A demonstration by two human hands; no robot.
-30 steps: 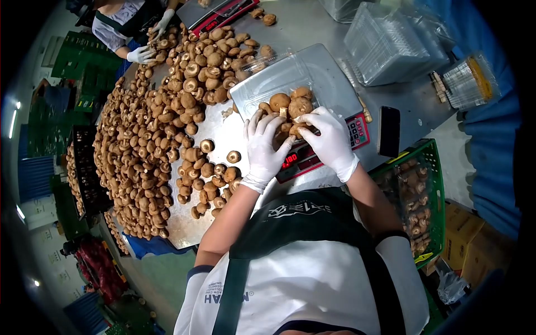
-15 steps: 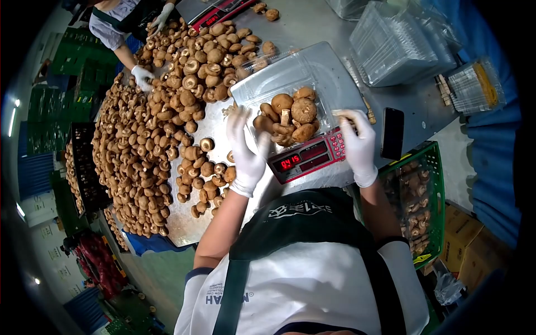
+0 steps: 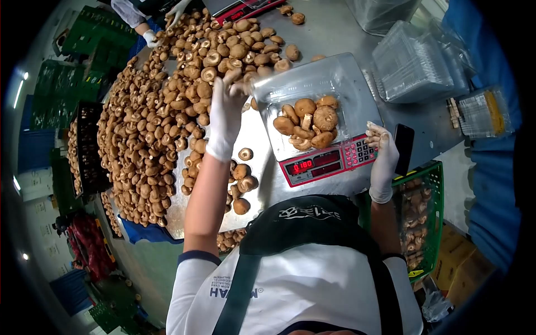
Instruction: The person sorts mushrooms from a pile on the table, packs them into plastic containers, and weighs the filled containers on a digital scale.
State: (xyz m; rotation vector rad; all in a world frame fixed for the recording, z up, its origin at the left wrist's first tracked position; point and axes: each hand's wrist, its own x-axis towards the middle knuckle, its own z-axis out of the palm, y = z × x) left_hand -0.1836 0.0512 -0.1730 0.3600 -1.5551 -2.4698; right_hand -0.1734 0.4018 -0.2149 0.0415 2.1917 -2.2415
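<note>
An open clear plastic clamshell box [image 3: 341,111] holds several brown mushrooms [image 3: 305,107]. It rests on the metal pan of a red digital scale [image 3: 294,177], whose display reads 0.180. My left hand [image 3: 224,114], in a white glove with bare fingertips, is raised left of the box lid, near the edge of the mushroom pile. Its fingers are apart and slightly blurred, and nothing shows between them. Beside the scale's keypad, my right hand [image 3: 383,159] hovers with loosely bent fingers, in a similar glove, and holds nothing visible.
A large mushroom pile [image 3: 151,134] covers the table's left side. Stacked clear boxes [image 3: 416,64] and a phone [image 3: 403,148] are on the right. A green crate [image 3: 435,223] of packed mushrooms stands below. Across the table are a co-worker's gloved hand [image 3: 151,38] and another scale [image 3: 245,10].
My left hand has moved from the box's left side up toward the pile. My right hand has come away from the box's corner. The display has gone from 0.415 to 0.180.
</note>
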